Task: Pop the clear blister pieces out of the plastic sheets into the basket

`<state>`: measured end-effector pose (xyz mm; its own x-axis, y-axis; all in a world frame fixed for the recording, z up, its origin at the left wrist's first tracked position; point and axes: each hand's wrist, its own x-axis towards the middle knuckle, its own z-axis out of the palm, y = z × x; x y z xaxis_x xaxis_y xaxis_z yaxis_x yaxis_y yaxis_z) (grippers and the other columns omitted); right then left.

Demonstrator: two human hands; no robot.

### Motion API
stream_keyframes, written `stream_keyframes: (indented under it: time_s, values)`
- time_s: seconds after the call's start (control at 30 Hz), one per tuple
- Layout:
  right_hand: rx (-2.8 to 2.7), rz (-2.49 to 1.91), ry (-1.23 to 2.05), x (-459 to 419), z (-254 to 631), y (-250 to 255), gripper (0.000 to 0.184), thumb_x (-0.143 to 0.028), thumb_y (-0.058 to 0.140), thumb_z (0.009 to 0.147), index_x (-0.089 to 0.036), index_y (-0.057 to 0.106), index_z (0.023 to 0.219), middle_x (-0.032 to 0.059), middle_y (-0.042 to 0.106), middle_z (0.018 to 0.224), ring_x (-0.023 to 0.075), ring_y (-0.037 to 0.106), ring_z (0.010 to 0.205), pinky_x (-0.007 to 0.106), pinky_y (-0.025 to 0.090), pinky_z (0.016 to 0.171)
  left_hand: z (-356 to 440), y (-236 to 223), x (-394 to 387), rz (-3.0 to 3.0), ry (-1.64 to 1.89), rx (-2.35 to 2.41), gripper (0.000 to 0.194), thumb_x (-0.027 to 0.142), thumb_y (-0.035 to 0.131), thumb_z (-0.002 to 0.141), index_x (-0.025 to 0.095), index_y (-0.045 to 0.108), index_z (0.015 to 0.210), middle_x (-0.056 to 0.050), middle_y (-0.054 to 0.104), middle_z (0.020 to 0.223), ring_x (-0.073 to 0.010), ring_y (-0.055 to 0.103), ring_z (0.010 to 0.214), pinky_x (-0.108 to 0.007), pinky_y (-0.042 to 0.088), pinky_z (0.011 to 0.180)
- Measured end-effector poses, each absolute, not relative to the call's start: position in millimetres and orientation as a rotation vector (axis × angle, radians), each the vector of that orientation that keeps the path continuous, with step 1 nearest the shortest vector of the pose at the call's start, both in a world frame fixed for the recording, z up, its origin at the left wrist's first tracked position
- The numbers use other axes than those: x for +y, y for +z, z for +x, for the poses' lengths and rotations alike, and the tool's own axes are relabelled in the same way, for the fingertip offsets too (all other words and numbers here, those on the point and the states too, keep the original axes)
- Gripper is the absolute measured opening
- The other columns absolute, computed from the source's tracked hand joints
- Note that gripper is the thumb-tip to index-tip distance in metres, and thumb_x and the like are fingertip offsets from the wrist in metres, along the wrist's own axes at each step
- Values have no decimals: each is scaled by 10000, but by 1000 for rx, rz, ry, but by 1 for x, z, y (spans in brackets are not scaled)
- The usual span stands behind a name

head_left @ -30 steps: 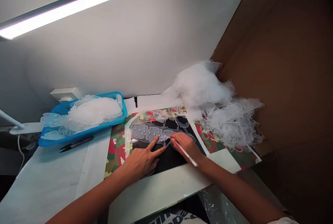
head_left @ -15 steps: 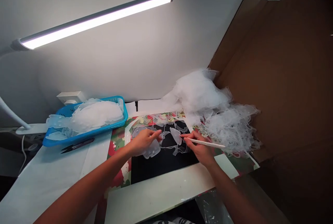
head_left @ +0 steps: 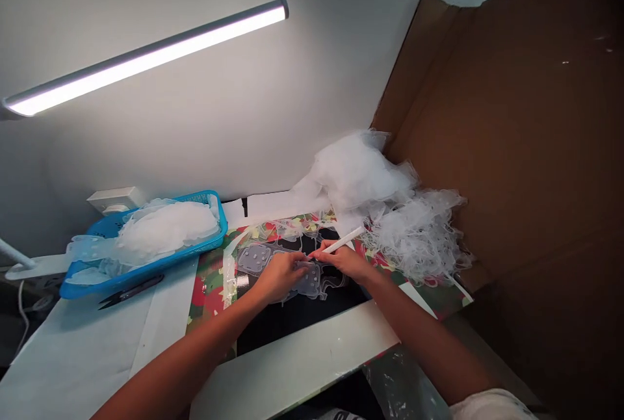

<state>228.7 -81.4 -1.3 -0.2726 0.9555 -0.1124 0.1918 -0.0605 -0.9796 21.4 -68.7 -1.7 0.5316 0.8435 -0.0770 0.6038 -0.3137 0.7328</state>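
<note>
Over the black work surface, my left hand has its fingers closed on the edge of a sheer white fabric piece with small pale dots. My right hand grips a slim white pen-like tool, whose upper end points up and right. Its fingertips meet the fabric close to my left fingers; the tool's tip is hidden there. Another dotted sheer piece lies flat left of my left hand. Thin, cut-out strips of sheer fabric surround the pieces.
A blue basket heaped with sheer pieces stands at left, dark snips before it. A white fabric pile and stringy scraps sit at right beside a cardboard wall. A lit tube lamp hangs above.
My right hand has moved in against my left, and the white tool now tilts upward. The small piece near my right fingertips has left its spot. The whole view has shifted slightly.
</note>
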Motion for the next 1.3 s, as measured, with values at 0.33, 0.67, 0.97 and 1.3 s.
stream_keyframes:
  time_s: [0.33,0.67,0.97,1.3]
  values:
    - [-1685,-1390,974,-75,227,-9,245,-356,621,796,-193,537,634,-34,572,648,131,481,637,254,336,606,6,-6,-124,2487,714,1216,345,307,398,978,304,740,1020,-36,748,928,-131,613,643,-241,383,612]
    - [-1768,-1465,873,-74,236,-11,208,-323,561,814,-196,539,650,-17,627,707,143,509,663,262,340,614,-21,4,-148,1180,1373,1263,299,479,700,793,200,733,895,-7,666,719,-125,518,565,-216,378,476]
    - [-1558,-1155,1174,-104,223,20,264,-366,609,846,-192,510,674,59,681,1099,191,600,978,325,423,852,-22,-4,-130,829,1057,1137,435,605,659,769,233,475,901,92,519,572,-71,417,416,-161,324,377]
    - [-1539,-958,1509,-116,207,21,293,-465,656,838,-214,544,740,62,700,1064,218,616,1072,375,447,954,-3,2,-112,941,924,1103,601,480,845,588,178,559,1022,4,659,794,-124,595,618,-208,430,540]
